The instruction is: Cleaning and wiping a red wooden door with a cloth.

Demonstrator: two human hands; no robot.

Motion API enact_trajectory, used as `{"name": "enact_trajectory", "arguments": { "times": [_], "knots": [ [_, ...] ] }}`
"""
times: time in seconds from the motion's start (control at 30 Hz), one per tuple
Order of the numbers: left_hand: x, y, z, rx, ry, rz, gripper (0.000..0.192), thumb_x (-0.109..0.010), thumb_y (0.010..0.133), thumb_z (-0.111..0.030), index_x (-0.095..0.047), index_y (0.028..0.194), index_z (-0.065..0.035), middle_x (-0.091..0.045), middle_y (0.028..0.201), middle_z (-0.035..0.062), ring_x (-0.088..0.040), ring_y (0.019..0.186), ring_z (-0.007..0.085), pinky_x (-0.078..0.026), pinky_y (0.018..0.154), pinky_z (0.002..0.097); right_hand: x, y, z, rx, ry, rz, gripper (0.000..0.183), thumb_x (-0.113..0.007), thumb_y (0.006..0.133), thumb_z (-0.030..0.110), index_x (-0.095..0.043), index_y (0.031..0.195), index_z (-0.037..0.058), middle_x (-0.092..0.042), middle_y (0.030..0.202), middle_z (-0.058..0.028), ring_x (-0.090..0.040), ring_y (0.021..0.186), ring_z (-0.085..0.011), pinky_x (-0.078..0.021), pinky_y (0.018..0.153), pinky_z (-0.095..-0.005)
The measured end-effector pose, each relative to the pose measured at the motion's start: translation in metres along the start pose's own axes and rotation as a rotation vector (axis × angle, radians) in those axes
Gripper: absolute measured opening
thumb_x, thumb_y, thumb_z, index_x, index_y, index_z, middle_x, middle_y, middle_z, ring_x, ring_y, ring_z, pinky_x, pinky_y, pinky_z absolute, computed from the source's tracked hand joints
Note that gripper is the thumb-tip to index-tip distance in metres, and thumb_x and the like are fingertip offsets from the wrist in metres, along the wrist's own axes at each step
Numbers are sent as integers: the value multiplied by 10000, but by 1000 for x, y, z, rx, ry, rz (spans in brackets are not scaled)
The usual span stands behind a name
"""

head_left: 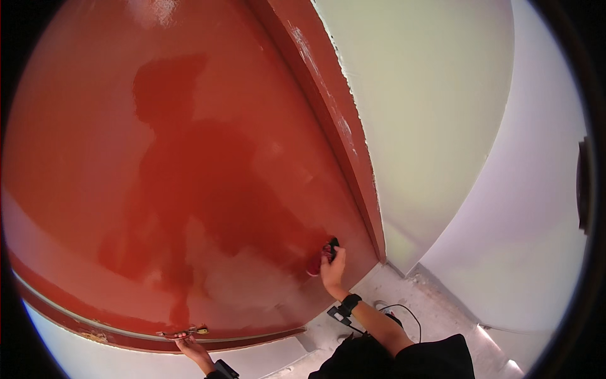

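A red-painted door [227, 180] fills the left and middle of the view, with a person's dark shadow falling across it. My right hand [334, 267] grips a small dark red and black pad [316, 264] against the door's face, near its lower right corner. Whether the pad is cloth or sponge cannot be made out. At the door's lower left edge, my left hand [191, 348] has its fingers around metal latch hardware [196, 330], which has a small yellowish part at one end. Its palm is partly turned from view.
A red door frame [326, 99] with whitish scuffs runs along the right side. Beyond it are a pale wall [426, 104] and another white wall [525, 203]. The dusty concrete floor [426, 303] shows below. A black cable [416, 317] loops beside my right forearm.
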State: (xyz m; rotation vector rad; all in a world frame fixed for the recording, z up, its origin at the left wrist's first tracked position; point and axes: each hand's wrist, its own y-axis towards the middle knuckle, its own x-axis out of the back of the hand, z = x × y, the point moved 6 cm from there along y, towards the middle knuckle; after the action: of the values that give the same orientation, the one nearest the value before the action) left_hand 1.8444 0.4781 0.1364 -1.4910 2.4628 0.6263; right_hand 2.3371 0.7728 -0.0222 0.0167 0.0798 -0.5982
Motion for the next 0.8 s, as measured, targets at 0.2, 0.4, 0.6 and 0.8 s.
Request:
{"name": "enact_trajectory", "arguments": {
  "times": [0.2, 0.4, 0.6, 0.8],
  "knots": [
    [-32, -14, -11, -46, -6, 10, 171, -448, 946, -281, -531, 987, -137, -532, 874, -50, -509, 869, 85, -351, 924, 308, -15, -4, 161, 539, 76, 229, 451, -650, 685, 15, -516, 1116, 36, -492, 1068, -178, -517, 980, -355, -455, 815, -412],
    [2, 4, 0, -24, -14, -21, 299, -458, 941, -324, -525, 1146, -117, -565, 1055, -36, -502, 1019, 87, -330, 966, 304, -20, -22, 108, 968, -190, 547, 497, -661, 644, 45, -575, 1125, 131, -494, 1113, -144, -497, 1065, -343, -480, 854, -419],
    [-24, -17, -2, 4, -62, -83, 266, -445, 960, -267, -506, 1142, -84, -544, 1028, 1, -511, 988, 108, -359, 964, 312, 11, 14, 39, 963, -751, 905, 282, -547, 812, 106, -582, 1083, 178, -508, 1103, -105, -510, 1062, -306, -511, 802, -380],
    [-3, -4, 2, -42, -61, 34, 276, -468, 953, -274, -485, 1183, -121, -535, 1031, -22, -505, 987, 100, -352, 942, 293, 19, 51, 193, 1178, -376, 410, 342, -582, 756, 60, -600, 1089, 138, -533, 1117, -118, -532, 1034, -318, -512, 801, -387]
  ]
}}
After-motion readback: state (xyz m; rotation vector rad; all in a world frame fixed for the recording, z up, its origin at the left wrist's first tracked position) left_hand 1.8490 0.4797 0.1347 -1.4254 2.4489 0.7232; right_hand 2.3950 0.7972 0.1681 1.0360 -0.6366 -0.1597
